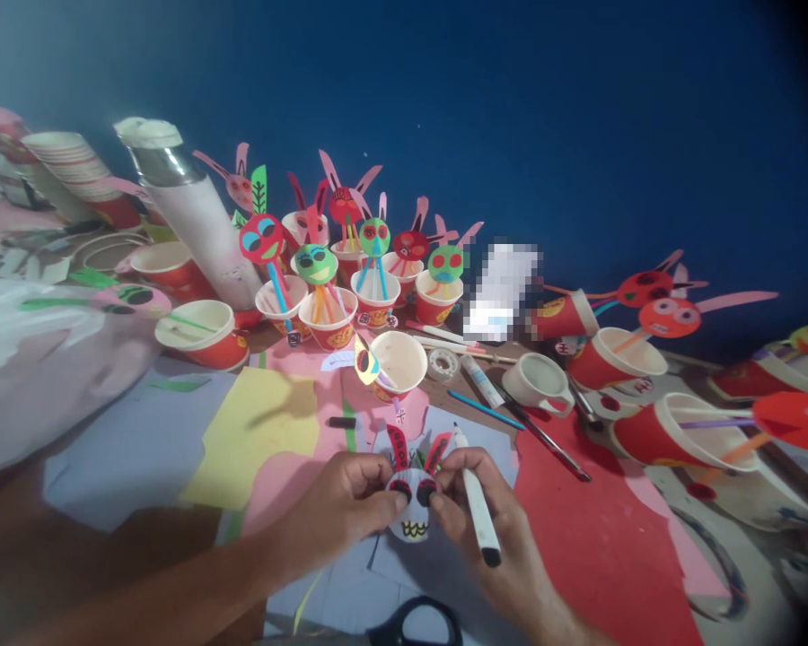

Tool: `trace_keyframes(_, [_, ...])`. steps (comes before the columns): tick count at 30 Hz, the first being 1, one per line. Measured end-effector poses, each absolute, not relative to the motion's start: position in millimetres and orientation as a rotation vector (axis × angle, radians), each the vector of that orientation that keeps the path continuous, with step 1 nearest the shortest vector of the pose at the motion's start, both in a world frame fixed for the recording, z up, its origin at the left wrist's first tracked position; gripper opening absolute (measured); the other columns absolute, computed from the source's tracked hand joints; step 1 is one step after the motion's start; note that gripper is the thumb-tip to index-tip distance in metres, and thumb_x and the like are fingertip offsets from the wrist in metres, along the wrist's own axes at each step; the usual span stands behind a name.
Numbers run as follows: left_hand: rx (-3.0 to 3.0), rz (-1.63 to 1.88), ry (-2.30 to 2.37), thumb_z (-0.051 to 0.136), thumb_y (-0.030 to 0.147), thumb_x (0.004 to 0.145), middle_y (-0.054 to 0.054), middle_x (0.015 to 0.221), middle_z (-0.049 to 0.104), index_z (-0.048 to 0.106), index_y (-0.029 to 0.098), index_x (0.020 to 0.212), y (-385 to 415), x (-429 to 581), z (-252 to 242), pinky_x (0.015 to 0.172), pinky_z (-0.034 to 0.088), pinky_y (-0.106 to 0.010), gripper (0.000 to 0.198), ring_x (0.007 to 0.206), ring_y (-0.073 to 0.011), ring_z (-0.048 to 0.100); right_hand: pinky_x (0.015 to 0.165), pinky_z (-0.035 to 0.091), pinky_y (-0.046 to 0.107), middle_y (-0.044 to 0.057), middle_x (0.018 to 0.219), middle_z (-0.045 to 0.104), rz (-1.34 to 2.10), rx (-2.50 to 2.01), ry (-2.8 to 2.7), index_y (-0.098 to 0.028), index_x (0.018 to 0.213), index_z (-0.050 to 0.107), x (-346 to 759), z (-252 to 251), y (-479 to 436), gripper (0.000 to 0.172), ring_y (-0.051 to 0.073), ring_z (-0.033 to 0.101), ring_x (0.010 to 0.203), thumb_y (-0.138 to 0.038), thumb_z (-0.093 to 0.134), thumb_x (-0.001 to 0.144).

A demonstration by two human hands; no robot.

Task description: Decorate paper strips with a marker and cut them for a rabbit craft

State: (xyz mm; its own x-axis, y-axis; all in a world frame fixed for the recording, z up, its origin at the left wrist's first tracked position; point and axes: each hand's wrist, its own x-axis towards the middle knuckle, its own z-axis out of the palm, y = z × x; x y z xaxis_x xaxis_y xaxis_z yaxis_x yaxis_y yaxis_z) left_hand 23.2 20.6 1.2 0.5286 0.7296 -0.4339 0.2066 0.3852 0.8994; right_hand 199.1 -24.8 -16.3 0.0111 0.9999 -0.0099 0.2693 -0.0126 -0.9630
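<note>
Because both hands work very close around one small paper face (410,519), its black eyes and thin red ears (397,447) could be damaged easily. The left hand (333,511) has its grip closed on the left edge of the face. The right hand (488,538) has its grip closed on a white marker (477,507), while its fingers (448,482) also press the right edge. Too strong pressure from either side could crease the paper or bend an ear. One end of the marker rises just beside the ears, so a small turn of the wrist could leave a stray line on them. Just below the face lie black-handled scissors (414,601), and a careless hand could catch them. Well beyond the face, paper-cup puppets (375,305) stand close together, so a wide arm movement could knock several over at once, because their sticks and ears nearly touch.
</note>
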Motion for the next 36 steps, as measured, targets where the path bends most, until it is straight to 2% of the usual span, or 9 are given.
trace_keyframes(4, [1.194, 0.432, 0.951, 0.057, 0.035, 0.077, 0.005, 0.062, 0.045, 0.057, 0.014, 0.078, 18.3, 21.8, -2.1, 0.049, 0.03, -0.02, 0.021, 0.053, -0.0078, 0.038, 0.056, 0.046, 0.025, -0.002, 0.076, 0.054, 1.018, -1.43, -1.445, -0.024, 0.088, 0.047, 197.5, -18.6, -27.5, 0.009, 0.013, 0.056, 0.065, -0.025, 0.054, 0.083])
trace_keyframes(15, [1.175, 0.395, 0.995, 0.053, 0.026, 0.073, 0.007, 0.052, 0.04, 0.053, 0.016, 0.067, 15.8, 21.7, 2.9, 0.045, 0.027, -0.02, 0.011, 0.048, -0.0076, 0.037, 0.053, 0.047, 0.021, -0.004, 0.071, 0.056, 1.077, -1.328, -1.416, -0.024, 0.086, 0.05, 195.7, -22.6, -31.0, 0.013, 0.011, 0.056, 0.058, -0.022, 0.061, 0.079])
trace_keyframes(21, [1.147, 0.379, 1.001, 0.056, 0.032, 0.072, 0.007, 0.052, 0.037, 0.054, 0.015, 0.069, 14.1, 21.7, -2.8, 0.043, 0.025, -0.02, 0.017, 0.047, -0.0068, 0.032, 0.054, 0.05, 0.026, -0.002, 0.07, 0.057, 1.143, -1.379, -1.287, -0.024, 0.086, 0.048, 195.7, -20.0, -29.5, 0.013, 0.013, 0.057, 0.058, -0.032, 0.057, 0.082])
trace_keyframes(25, [1.151, 0.395, 0.991, 0.056, 0.031, 0.072, 0.008, 0.051, 0.035, 0.052, 0.016, 0.067, 13.1, 22.4, -2.8, 0.042, 0.024, -0.019, 0.017, 0.046, -0.006, 0.031, 0.052, 0.048, 0.025, -0.001, 0.071, 0.057, 1.062, -1.432, -1.352, -0.024, 0.085, 0.047, 196.2, -16.3, -29.8, 0.014, 0.014, 0.057, 0.06, -0.03, 0.058, 0.081])
trace_keyframes(31, [1.163, 0.38, 1.019, 0.057, 0.033, 0.072, 0.006, 0.054, 0.04, 0.056, 0.015, 0.071, 11.8, 21.2, 0.2, 0.043, 0.031, -0.019, 0.018, 0.048, -0.0076, 0.038, 0.055, 0.048, 0.027, 0.0, 0.074, 0.057, 1.038, -1.44, -1.401, -0.024, 0.088, 0.046, 197.4, -21.1, -31.8, 0.013, 0.015, 0.059, 0.064, -0.031, 0.056, 0.084])
trace_keyframes(36, [1.164, 0.348, 1.065, 0.058, 0.039, 0.072, 0.006, 0.052, 0.039, 0.059, 0.014, 0.075, 11.7, 20.9, 0.2, 0.042, 0.032, -0.019, 0.025, 0.046, -0.0072, 0.037, 0.055, 0.047, 0.026, -0.001, 0.074, 0.056, 1.056, -1.383, -1.43, -0.024, 0.09, 0.045, 196.2, -17.5, -32.3, 0.013, 0.014, 0.058, 0.064, -0.03, 0.055, 0.086])
